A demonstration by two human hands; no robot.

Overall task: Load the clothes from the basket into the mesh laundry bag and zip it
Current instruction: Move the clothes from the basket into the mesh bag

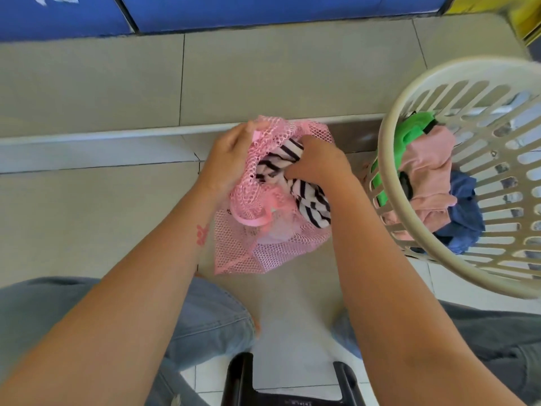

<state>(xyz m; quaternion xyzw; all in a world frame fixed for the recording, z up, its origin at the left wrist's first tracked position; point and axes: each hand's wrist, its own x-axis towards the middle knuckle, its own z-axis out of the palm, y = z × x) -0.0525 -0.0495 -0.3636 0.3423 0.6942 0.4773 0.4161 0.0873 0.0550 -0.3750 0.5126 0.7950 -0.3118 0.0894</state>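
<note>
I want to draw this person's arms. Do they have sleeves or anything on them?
No sleeves show: both forearms are bare to the frame's edge. The left hand and right hand wear no gloves or rings that show. The left forearm has a small reddish mark near the wrist.

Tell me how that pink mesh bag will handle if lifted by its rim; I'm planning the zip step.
The pink mesh bag will probably sag and fold, since it already slumps on the floor where the left hand bunches its rim. It looks light: thin open netting. The striped garment pushed in by the right hand may spill out, since part hangs outside.
</note>
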